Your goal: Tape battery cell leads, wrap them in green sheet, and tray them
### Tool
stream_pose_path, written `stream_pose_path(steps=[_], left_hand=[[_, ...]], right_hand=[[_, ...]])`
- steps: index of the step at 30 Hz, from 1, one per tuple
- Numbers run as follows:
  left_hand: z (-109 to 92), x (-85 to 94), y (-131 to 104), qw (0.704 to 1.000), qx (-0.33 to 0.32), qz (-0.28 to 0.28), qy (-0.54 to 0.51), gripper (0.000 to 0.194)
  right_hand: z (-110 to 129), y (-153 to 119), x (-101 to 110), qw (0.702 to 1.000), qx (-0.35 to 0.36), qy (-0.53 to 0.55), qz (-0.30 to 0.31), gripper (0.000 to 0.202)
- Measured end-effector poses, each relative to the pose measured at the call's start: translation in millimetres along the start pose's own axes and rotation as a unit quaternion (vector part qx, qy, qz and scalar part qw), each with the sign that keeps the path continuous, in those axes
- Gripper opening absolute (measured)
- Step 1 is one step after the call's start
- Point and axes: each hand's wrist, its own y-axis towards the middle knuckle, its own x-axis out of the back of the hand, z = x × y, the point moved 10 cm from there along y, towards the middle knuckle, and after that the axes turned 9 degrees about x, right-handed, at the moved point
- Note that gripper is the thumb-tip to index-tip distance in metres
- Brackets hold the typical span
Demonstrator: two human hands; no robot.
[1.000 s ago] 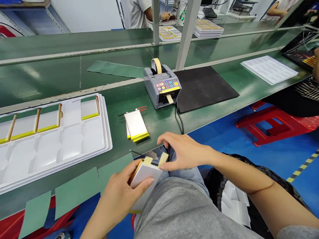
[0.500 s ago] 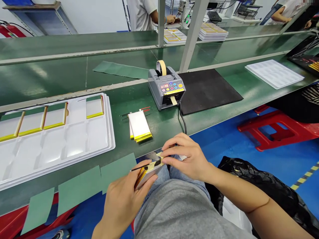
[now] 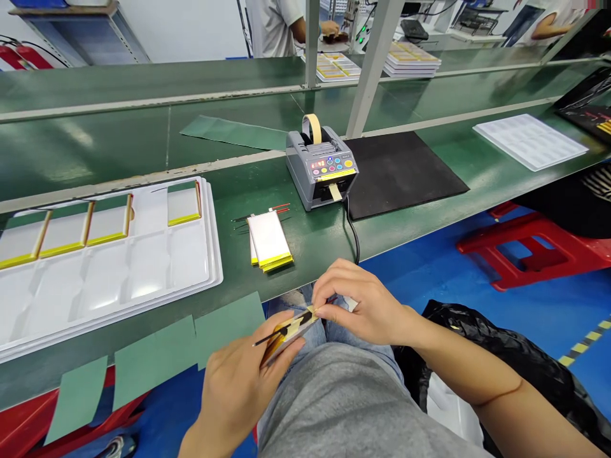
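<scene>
Head camera: a flat pack (image 3: 289,340) was held tilted in the left hand (image 3: 243,375), between thumb and fingers, above the lap just off the near edge of the green surface (image 3: 224,191). The right hand (image 3: 360,298) had thumb and fingertips pinched narrow at the pack's right end, by a pale tape strip (image 3: 312,312); the fingers hid that spot, so whether they gripped tape or a lead could not be told. The likeliest fault was a skewed or wrinkled strip, since only the hands steadied the pack. A dark wire (image 3: 266,340) jutted from its left end and could be bent or trapped under tape by careless pressing. A slip would drop the pack short of the near edge. Green sheets (image 3: 229,324) overhung that edge beside the left hand, where a stray knuckle might dislodge one.
</scene>
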Motion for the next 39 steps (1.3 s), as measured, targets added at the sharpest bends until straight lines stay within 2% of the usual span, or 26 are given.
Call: stream_pose_path(steps=[8,13,16,22,26,29,33,36,38,39], left_hand=[[-4,7.6,1,0.999,-0.018,-0.019,0.038,0.028],[-2,8.7,1,0.999,-0.018,-0.022,0.039,0.027],[-2,11.3,0,0.998,-0.024,-0.039,0.041,0.025],[-3,11.6,-2,0.998,-0.028,-0.040,0.039,0.023],[-7,5.9,-6,0.998,-0.064,-0.010,0.004,0.023],[-10,-4.7,-13,0.994,-0.098,0.038,-0.028,0.024],[-18,-11.0,-18,0.986,-0.126,0.073,-0.083,0.026],[-28,-12.3,-20,0.971,-0.153,0.105,-0.153,0.030],[-26,-11.6,-18,0.970,-0.127,0.099,-0.182,0.026],[-20,-10.4,-17,0.975,-0.094,0.080,-0.183,0.023]], right_hand=[[5,1,12,0.999,0.003,-0.019,-0.044,0.003],[4,-1,21,0.994,-0.012,-0.008,-0.112,0.003],[5,0,22,0.993,-0.009,-0.007,-0.114,0.004],[7,1,12,0.997,-0.004,0.036,-0.061,0.006],[-5,2,0,0.993,-0.060,0.101,0.015,0.006],[-19,0,-16,0.971,-0.119,0.181,0.102,0.012],[-44,-9,-37,0.945,-0.174,0.220,0.169,0.027],[-52,-22,-62,0.901,-0.205,0.296,0.241,0.046],[-50,-24,-68,0.880,-0.205,0.355,0.241,0.048],[-49,-20,-64,0.885,-0.198,0.364,0.211,0.047]])
